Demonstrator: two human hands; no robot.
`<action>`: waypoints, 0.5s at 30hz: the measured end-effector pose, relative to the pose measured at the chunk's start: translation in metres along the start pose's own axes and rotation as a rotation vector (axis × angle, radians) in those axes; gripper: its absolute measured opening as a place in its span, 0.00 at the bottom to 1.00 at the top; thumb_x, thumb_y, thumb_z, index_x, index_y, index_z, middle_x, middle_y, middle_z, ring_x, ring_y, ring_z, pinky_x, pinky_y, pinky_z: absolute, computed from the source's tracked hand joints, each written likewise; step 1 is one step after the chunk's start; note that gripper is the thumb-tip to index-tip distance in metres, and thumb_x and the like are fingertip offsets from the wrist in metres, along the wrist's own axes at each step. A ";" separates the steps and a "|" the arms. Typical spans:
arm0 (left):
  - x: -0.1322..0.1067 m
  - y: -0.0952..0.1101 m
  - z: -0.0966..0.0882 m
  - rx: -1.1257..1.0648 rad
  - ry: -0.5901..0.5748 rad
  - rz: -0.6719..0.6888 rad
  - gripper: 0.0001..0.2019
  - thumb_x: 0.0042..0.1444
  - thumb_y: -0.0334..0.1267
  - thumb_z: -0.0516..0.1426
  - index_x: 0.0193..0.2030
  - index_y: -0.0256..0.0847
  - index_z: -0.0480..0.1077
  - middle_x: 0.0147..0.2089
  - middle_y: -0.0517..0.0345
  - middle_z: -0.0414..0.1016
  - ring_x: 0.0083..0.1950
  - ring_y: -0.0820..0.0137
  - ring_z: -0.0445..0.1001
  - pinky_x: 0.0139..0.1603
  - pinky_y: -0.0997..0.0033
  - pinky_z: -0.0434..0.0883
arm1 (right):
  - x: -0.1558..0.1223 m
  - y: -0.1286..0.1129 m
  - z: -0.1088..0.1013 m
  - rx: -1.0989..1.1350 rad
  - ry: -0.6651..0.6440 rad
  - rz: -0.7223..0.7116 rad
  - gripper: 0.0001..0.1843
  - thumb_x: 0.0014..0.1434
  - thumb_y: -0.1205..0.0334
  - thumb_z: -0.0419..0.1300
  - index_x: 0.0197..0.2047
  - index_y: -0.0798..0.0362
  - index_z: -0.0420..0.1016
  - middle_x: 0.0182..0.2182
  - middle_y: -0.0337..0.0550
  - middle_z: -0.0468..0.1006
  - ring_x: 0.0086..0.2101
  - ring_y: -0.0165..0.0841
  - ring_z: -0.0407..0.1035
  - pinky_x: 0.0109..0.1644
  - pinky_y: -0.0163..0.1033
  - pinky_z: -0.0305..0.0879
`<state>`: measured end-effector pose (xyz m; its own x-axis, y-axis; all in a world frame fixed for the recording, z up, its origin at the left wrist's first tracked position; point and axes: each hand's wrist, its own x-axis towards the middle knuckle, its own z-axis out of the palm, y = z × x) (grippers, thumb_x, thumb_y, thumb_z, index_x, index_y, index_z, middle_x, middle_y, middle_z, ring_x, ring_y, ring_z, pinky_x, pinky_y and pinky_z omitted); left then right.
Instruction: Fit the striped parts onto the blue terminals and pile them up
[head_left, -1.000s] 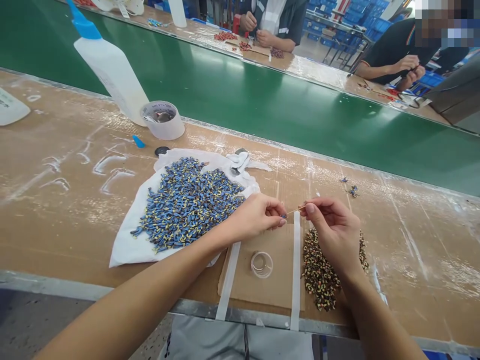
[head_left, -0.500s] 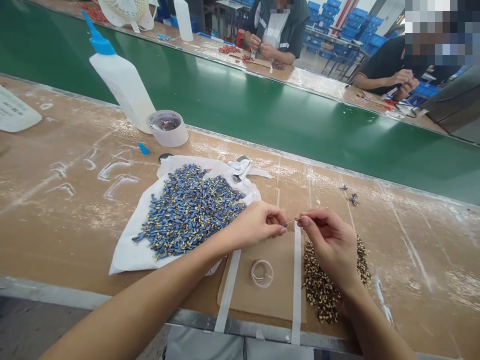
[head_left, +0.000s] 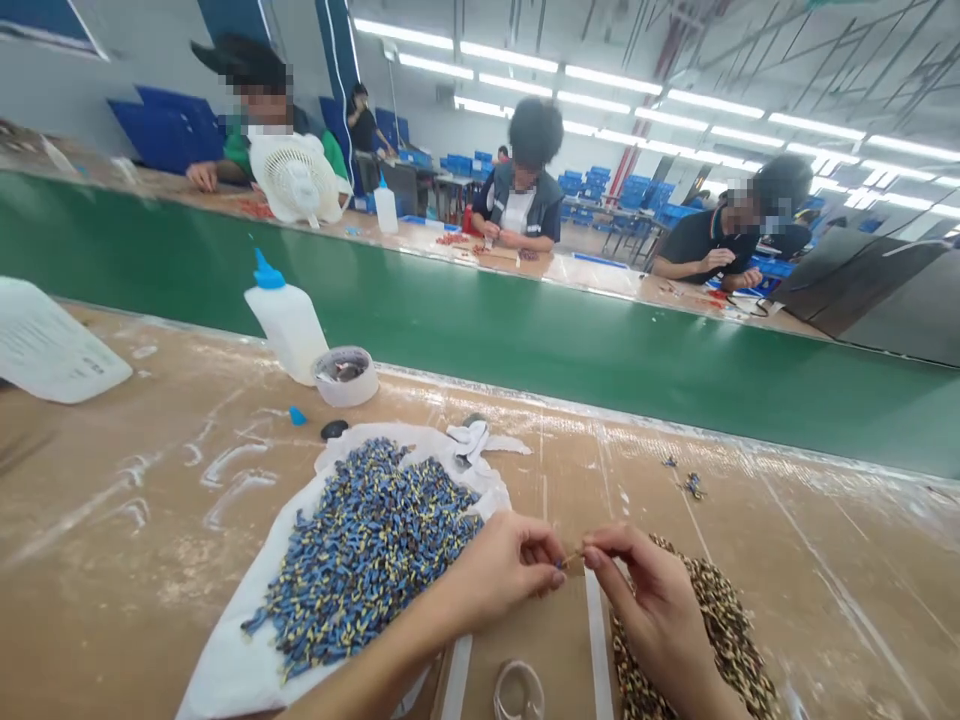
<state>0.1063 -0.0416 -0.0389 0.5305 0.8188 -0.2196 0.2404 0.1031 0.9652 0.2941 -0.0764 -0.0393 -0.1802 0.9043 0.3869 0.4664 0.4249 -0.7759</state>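
Note:
Pinched in the fingertips of my left hand is a small blue piece, mostly covered by the fingers. My right hand pinches a thin yellowish stick whose other end meets the blue piece. To the left, a heap of small blue-and-yellow pieces lies on a white sheet or bag. Beside and partly behind my right hand is a heap of small dark-and-cream pieces. A small clear cup stands below my hands on cardboard edged with white tape.
A white squeeze bottle with a blue nozzle and a tape roll stand behind the heap. Another bottle is at far left. A green belt crosses behind the table. Several people sit beyond it, near a white fan.
The view has tilted up, so the table sits lower and more of the room shows. My hands keep the same pinch, the stick still between them.

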 end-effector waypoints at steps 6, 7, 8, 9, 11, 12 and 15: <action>0.000 -0.002 0.000 0.002 0.012 -0.002 0.04 0.47 0.33 0.60 0.30 0.36 0.74 0.24 0.62 0.69 0.27 0.74 0.66 0.29 0.77 0.61 | 0.000 -0.002 0.003 -0.012 -0.001 -0.030 0.07 0.65 0.62 0.55 0.35 0.50 0.71 0.29 0.42 0.76 0.31 0.35 0.73 0.36 0.35 0.68; -0.001 -0.002 0.000 0.001 0.016 0.001 0.04 0.47 0.33 0.59 0.30 0.36 0.74 0.24 0.62 0.69 0.27 0.74 0.66 0.29 0.76 0.61 | 0.000 -0.002 0.003 -0.010 -0.005 -0.038 0.06 0.65 0.62 0.55 0.35 0.50 0.71 0.29 0.41 0.76 0.31 0.35 0.73 0.36 0.35 0.68; -0.001 -0.002 0.000 0.002 0.022 0.003 0.04 0.47 0.33 0.59 0.30 0.36 0.73 0.24 0.62 0.69 0.27 0.74 0.66 0.29 0.76 0.60 | 0.000 -0.001 0.004 -0.012 -0.007 -0.054 0.06 0.65 0.62 0.55 0.36 0.50 0.71 0.29 0.41 0.76 0.31 0.35 0.73 0.35 0.35 0.68; -0.002 -0.001 0.001 0.004 0.030 0.004 0.04 0.47 0.33 0.59 0.30 0.35 0.73 0.24 0.62 0.69 0.27 0.74 0.66 0.29 0.76 0.60 | 0.000 -0.001 0.004 -0.019 -0.006 -0.073 0.06 0.65 0.63 0.54 0.36 0.50 0.70 0.29 0.41 0.75 0.31 0.35 0.73 0.35 0.35 0.67; -0.003 0.000 0.001 0.013 0.043 0.001 0.04 0.46 0.32 0.59 0.30 0.35 0.74 0.23 0.62 0.69 0.27 0.74 0.66 0.29 0.76 0.60 | 0.001 0.001 0.005 -0.043 0.004 -0.121 0.06 0.65 0.64 0.53 0.36 0.49 0.70 0.29 0.41 0.75 0.30 0.34 0.72 0.34 0.35 0.67; -0.003 0.001 0.001 0.014 0.043 -0.004 0.04 0.45 0.32 0.59 0.30 0.35 0.74 0.23 0.63 0.69 0.27 0.74 0.66 0.29 0.76 0.60 | 0.001 0.002 0.006 -0.051 0.007 -0.151 0.06 0.65 0.65 0.53 0.36 0.49 0.70 0.28 0.40 0.75 0.29 0.34 0.72 0.33 0.35 0.67; -0.004 0.000 0.001 0.017 0.044 -0.019 0.05 0.43 0.31 0.59 0.29 0.35 0.74 0.23 0.63 0.69 0.27 0.73 0.66 0.29 0.76 0.60 | 0.005 0.008 0.010 -0.051 0.003 -0.262 0.06 0.64 0.67 0.53 0.37 0.49 0.69 0.28 0.39 0.76 0.28 0.33 0.72 0.32 0.33 0.67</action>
<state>0.1051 -0.0450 -0.0379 0.4895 0.8409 -0.2307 0.2638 0.1093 0.9584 0.2885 -0.0685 -0.0483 -0.2978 0.7636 0.5730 0.4472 0.6419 -0.6229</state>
